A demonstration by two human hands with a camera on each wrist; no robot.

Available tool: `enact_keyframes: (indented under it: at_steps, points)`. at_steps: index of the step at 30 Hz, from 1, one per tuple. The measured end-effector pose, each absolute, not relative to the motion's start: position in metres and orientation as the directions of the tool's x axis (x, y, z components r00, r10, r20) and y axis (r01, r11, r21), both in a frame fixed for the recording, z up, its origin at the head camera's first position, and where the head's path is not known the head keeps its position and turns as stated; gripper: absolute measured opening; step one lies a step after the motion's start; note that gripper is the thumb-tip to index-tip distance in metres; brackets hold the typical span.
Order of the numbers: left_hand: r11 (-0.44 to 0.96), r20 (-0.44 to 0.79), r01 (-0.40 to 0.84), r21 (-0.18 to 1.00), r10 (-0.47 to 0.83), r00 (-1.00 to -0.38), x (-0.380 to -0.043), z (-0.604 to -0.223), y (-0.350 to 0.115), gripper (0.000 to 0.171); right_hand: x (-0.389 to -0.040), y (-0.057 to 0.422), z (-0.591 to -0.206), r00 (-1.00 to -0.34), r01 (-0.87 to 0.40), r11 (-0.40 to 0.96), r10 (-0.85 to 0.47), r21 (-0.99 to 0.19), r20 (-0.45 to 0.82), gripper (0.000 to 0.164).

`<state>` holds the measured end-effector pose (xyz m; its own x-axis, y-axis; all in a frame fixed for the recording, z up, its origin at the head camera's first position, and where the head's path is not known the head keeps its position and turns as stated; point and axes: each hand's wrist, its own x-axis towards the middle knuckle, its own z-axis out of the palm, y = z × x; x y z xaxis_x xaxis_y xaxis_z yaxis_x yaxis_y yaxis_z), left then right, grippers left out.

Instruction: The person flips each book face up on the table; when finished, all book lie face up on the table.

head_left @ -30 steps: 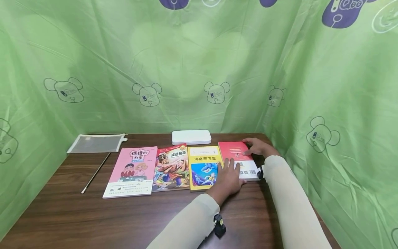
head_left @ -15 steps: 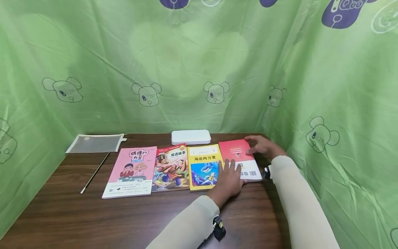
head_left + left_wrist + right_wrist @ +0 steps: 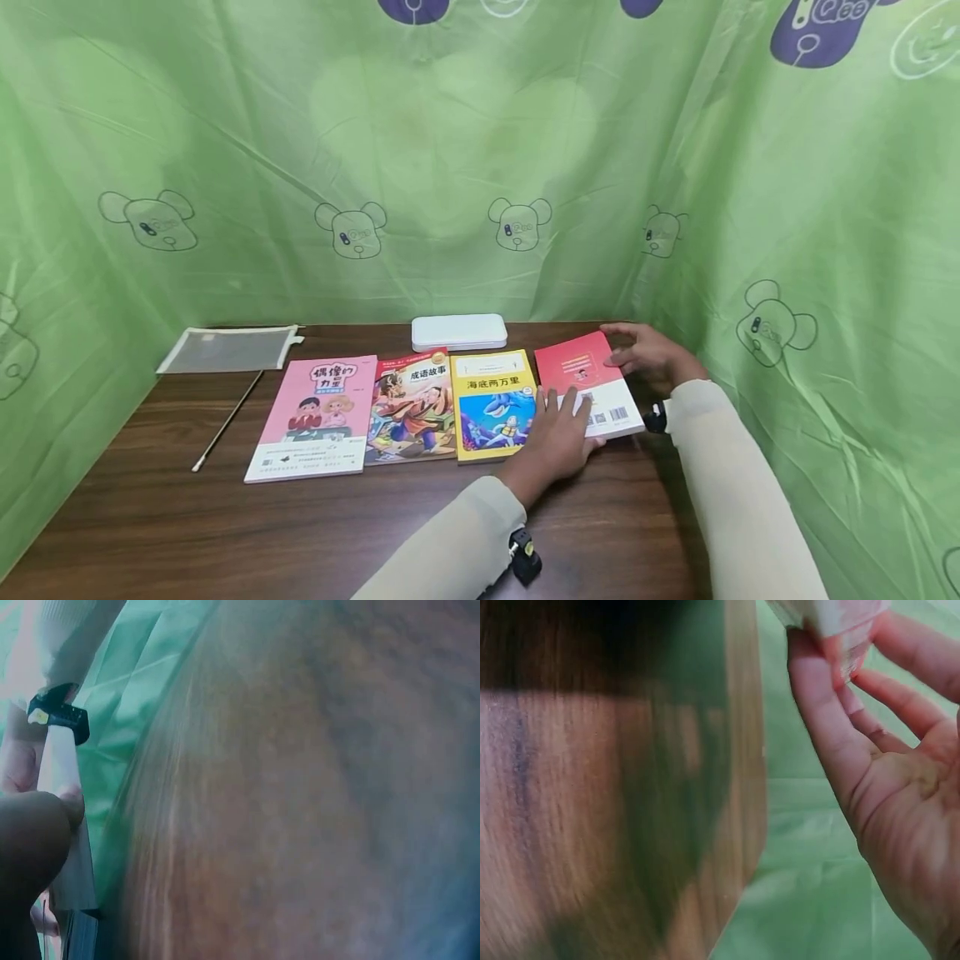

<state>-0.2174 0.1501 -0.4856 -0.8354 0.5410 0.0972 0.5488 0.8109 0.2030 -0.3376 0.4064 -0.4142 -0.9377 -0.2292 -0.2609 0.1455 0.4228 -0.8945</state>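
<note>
In the head view a red-and-white book point(image 3: 573, 360) lies slanted at the right end of a row of books. My right hand point(image 3: 651, 354) pinches its upper right corner; the right wrist view shows thumb and fingers point(image 3: 817, 682) on either side of the book's edge point(image 3: 847, 645). Over the lower left of that book, my left hand point(image 3: 558, 442) lies with its fingers extended. The left wrist view has the left thumb point(image 3: 71, 806) against the book's bottom edge point(image 3: 75, 874). A yellow book point(image 3: 487, 450) lies just left of this hand.
Farther left lie an illustrated book point(image 3: 412, 408) and a pink book point(image 3: 315, 417). A mesh pouch point(image 3: 232, 350) and a thin stick point(image 3: 228, 421) are at the table's left. A white case point(image 3: 459, 332) sits at the back edge. Green curtain point(image 3: 480, 167) surrounds the table.
The red-and-white book has turned and shifted right, away from the yellow book. My right hand has moved right with it; my left hand has shifted slightly right.
</note>
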Motion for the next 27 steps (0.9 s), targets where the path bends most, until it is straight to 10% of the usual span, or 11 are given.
enact_keyframes:
  at_steps: [27]
  points:
    - [0.534, 0.172, 0.703, 0.470, 0.726, -0.666, -0.212, -0.451, 0.138, 0.102, -0.328, 0.397, -0.372, -0.954, -0.053, 0.572, -0.272, -0.818, -0.128, 0.078]
